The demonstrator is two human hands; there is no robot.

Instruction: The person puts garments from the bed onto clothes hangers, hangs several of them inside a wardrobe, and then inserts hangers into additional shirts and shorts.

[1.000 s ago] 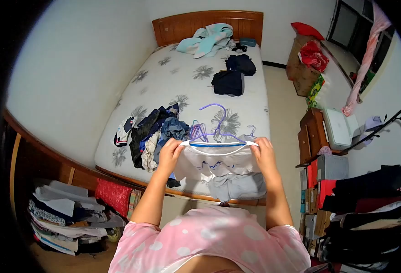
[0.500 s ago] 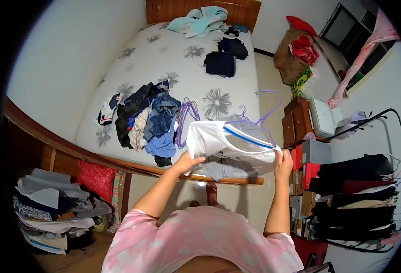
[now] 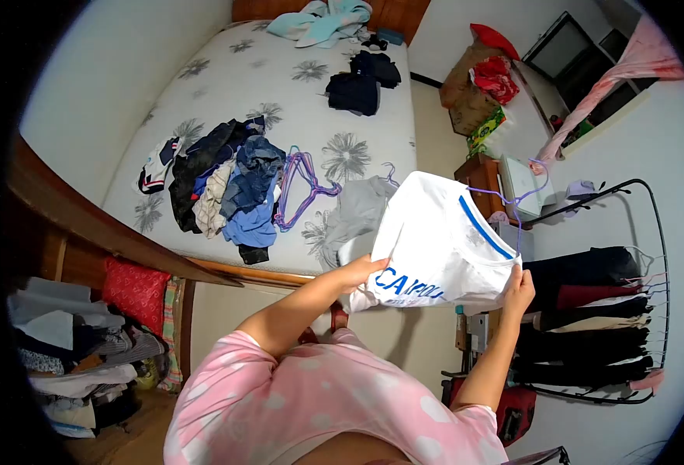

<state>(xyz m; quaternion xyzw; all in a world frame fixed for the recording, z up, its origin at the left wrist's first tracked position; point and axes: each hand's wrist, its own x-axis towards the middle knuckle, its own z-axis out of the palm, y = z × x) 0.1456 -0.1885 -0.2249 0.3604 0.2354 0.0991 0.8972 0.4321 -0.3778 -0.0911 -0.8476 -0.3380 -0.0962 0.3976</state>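
Fingers of the left hand (image 3: pixel 361 273) close on the lower side of a white shirt (image 3: pixel 435 225), while those of the right hand (image 3: pixel 519 290) pinch it beside the neckline, near one end of its hanger (image 3: pixel 517 203).

The bed (image 3: pixel 229 89) stretches away beyond the shirt, its near edge crossing behind the left forearm. To the right stands a rack (image 3: pixel 667 310), its lower bar hung with dark and pale clothes. A rumpled pile (image 3: pixel 233 182) of dark, beige and blue clothes lies toward the bed's near left corner, and a pale aqua blanket (image 3: pixel 311 25) is bunched at the far edge.

The shirt, held over the floor between the bed's near right corner and the rack, has swung from square in front of the body toward the right, and its front has tipped up so that blue lettering shows. That leaves it closer to the rack than a moment ago, tilted, in the grip of both hands and in contact with neither the rack's bar nor, as far as can be seen, the bed.

A grey garment (image 3: pixel 357 213) rests at the near right corner. Dark folded clothes (image 3: pixel 354 93) sit toward the far right. Spare hangers (image 3: pixel 303 182), purple for the most part, lie between pile and grey garment. The shirt's own purple hanger pokes out at the neck, hook raised.
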